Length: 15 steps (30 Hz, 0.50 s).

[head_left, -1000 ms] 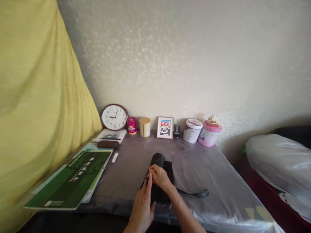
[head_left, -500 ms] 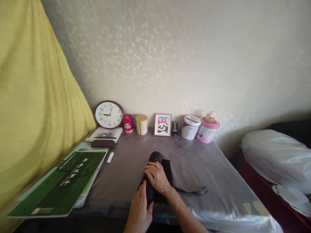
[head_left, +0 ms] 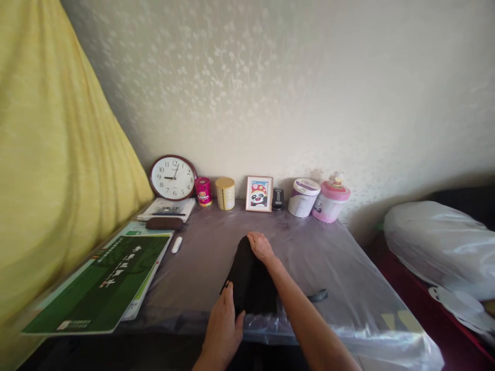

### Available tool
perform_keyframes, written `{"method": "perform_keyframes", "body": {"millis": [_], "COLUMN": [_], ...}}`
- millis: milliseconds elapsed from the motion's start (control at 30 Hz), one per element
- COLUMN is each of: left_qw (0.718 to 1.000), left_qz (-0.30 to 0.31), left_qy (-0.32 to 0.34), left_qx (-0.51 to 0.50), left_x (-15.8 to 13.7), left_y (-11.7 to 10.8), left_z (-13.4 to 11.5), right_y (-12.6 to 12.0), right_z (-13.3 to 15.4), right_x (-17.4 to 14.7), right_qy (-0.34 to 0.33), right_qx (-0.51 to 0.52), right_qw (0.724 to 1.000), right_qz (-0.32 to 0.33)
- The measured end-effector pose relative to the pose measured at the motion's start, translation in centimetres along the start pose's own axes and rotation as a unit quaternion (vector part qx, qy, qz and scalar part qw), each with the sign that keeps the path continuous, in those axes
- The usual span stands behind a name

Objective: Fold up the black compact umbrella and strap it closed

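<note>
A black cloth bundle (head_left: pixel 251 283) lies at the near edge of the table, its far end narrowed to a rounded tip. My left hand (head_left: pixel 224 322) grips its near left side, with the thumb on the close end and the fingers along the left edge. At the far tip, my right hand (head_left: pixel 261 246) has its fingers curled over the cloth. My right forearm crosses the bundle's right side and hides part of it. From behind that forearm pokes the end of a dark strap (head_left: pixel 319 296). I cannot make out exactly what the black article is.
A green book (head_left: pixel 100 283), a white stick-like object (head_left: pixel 177 245) and a brown case (head_left: pixel 164 223) lie on the left. Along the wall stand a clock (head_left: pixel 173 178), several tins and tubs, and a framed panda picture (head_left: pixel 259 194). A plastic-wrapped bundle (head_left: pixel 436 247) sits at right.
My right hand has slid from the middle of the black bundle to its far tip. The rounded roll now looks flatter and wider. My left hand stays at the near left side.
</note>
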State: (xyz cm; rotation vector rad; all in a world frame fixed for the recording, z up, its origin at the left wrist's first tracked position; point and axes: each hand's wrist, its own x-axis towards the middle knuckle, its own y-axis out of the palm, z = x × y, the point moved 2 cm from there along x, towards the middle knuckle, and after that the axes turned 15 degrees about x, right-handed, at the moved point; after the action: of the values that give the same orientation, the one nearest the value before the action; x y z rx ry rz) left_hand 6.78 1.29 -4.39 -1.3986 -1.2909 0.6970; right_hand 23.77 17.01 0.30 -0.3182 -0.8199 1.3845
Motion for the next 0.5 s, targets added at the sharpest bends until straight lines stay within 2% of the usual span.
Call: {"method": "perform_keyframes", "body": {"millis": [133, 233, 367, 500], "left_qw": [1.000, 1.000, 1.000, 1.000], "left_qz": [-0.026, -0.023, -0.008, -0.004], "left_qy": [0.004, -0.001, -0.003, -0.005], "left_qx": [-0.006, -0.010, -0.008, -0.015], "left_x": [-0.2, -0.2, -0.1, -0.2], "left_y": [0.1, 0.0, -0.4, -0.8], "left_z": [0.0, -0.1, -0.1, -0.2], "right_y": [-2.7, -3.9, -3.9, -3.5], "right_z": [-2.0, -3.0, -2.7, -1.1], "right_x": [-2.1, -4.4, -6.7, -7.4], "right_qy": [0.109, 0.170, 0.205, 0.210], "right_qx": [0.006, 0.032, 0.075, 0.093], "right_qw": [0.991, 0.981, 0.973, 0.972], "right_qz": [-0.076, -0.086, -0.069, -0.054]}}
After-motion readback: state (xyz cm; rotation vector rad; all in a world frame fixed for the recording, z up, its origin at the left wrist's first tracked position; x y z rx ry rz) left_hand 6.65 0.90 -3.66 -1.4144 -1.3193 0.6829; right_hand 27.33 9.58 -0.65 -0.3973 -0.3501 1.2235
